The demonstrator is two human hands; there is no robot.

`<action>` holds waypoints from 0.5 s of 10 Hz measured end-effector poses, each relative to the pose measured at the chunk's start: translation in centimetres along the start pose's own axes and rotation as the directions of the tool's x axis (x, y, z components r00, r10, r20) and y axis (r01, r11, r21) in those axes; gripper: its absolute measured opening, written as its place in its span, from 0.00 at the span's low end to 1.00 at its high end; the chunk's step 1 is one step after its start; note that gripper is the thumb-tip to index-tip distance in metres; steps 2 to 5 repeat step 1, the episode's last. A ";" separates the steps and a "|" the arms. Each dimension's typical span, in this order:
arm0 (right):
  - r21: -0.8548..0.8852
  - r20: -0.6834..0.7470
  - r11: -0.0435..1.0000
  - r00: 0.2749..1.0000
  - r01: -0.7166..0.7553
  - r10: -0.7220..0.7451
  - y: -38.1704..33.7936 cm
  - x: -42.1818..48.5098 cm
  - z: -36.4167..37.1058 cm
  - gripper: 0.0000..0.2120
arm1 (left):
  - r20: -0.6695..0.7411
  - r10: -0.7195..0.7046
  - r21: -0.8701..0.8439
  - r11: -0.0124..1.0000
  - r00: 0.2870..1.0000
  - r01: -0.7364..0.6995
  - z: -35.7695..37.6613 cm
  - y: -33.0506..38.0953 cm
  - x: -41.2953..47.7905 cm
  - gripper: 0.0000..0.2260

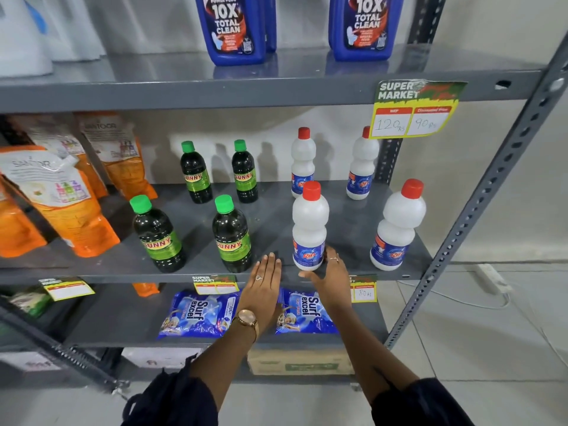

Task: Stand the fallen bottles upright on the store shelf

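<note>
Both arms are stretched forward in dark sleeves. The left hand (265, 281) is held flat, palm down, fingers together, a watch worn on its wrist. The right hand (330, 276) is spread open, thumb pointed left.

On the middle shelf (270, 222), four Sunny bottles (232, 233) stand left of the near Rin bottle (309, 226); three more Rin bottles (396, 226) stand behind and right of it (all upright). Pouches (61, 198) lie far left of it.
</note>
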State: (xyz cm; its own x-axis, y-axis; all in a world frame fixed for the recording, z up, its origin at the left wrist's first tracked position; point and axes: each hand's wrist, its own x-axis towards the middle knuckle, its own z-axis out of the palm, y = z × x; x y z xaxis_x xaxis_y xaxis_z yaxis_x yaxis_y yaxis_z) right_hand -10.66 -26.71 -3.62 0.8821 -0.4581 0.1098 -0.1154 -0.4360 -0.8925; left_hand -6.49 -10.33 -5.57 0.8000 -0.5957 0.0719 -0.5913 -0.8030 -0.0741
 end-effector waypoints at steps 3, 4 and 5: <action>0.093 0.004 0.996 1.000 -0.004 0.003 -0.9 -0.7 -0.6 0.36 | -0.015 0.052 -0.114 0.992 0.999 -0.054 -0.7 -0.3 -0.3 0.44; 0.093 0.004 0.996 1.000 -0.004 0.003 -0.9 -0.7 -0.6 0.36 | -0.015 0.052 -0.114 0.992 0.999 -0.054 -0.7 -0.3 -0.3 0.44; 0.093 0.004 0.996 1.000 -0.004 0.003 -0.9 -0.7 -0.6 0.36 | -0.015 0.052 -0.114 0.992 0.999 -0.054 -0.7 -0.3 -0.3 0.44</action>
